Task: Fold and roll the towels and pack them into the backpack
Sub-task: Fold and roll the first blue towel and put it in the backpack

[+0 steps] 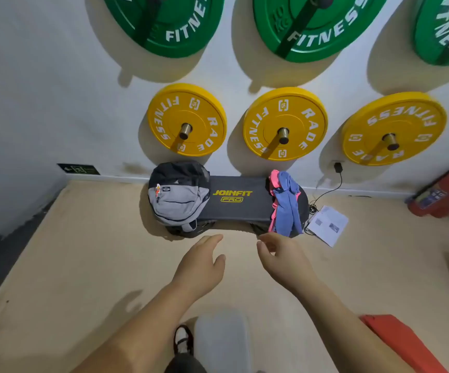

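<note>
Nearest, at six o'clock, two bare forearms reach forward over a pale beige floor. The left hand [199, 267] has straight, relaxed fingers and holds nothing. The right hand [282, 259] has loosely curled fingers and is also empty.

Just beyond, at twelve o'clock, lies a long black padded bench [239, 211]. A grey and black fabric backpack [177, 197] sits on its end at eleven o'clock; whether its zip is open cannot be told. A crumpled blue cloth towel [288, 205] and a pink cloth towel [274, 181] drape over the other end at one o'clock, not yet folded.

Likely trouble: the towels overhang the bench edge, so a one-handed tug could drag both to the floor.

Yellow lettering on the bench reads "JOINFIT PRO". On the wall behind, round yellow weight plates [187, 119] read "RADE FITNESS", and the green weight plates [164, 22] above them read "FITNESS".
</note>
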Tool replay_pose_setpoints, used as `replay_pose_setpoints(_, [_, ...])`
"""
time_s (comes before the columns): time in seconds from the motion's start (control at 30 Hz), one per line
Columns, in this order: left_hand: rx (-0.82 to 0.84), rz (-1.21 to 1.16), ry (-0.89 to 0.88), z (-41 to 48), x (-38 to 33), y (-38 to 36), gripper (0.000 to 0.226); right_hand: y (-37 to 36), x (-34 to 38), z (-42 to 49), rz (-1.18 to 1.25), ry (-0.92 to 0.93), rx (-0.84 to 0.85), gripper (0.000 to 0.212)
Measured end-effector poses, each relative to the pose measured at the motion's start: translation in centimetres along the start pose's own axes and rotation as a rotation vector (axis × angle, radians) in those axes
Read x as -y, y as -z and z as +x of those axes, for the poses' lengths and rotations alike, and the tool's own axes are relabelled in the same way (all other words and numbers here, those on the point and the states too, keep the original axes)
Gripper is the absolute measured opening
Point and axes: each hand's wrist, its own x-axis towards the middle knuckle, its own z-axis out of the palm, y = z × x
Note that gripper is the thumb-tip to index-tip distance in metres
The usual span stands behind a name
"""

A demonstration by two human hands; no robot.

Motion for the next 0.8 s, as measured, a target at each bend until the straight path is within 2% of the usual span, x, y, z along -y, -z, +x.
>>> replay_pose_setpoints(0.13, [0.012, -0.042, 0.024, 6.5, 1.8, 0.8, 0.051, -0.5, 0.8, 6.2, 0.006, -0.06, 0.047, 0.033])
replay_pose_setpoints(0.47, [0.133, -0.042, -0.021, 26.3, 5.1, 2.4, 0.048, -1.3, 1.7, 23.1, 0.028, -0.202, 0.019, 0.021])
replay_pose_setpoints(0.6, [0.184, -0.009, -0.033, 33.7, 3.5, -0.1, 0.048, 0.4, -2.3, 29.8, 0.062, -0.249, 0.037, 0.025])
replay_pose_setpoints(0.8, [0.184, 0.03, -0.03, 45.5, 1.5, -9.2, 0.048, 1.2, -13.9, 42.6, 0.126, -0.269, 0.069, 0.029])
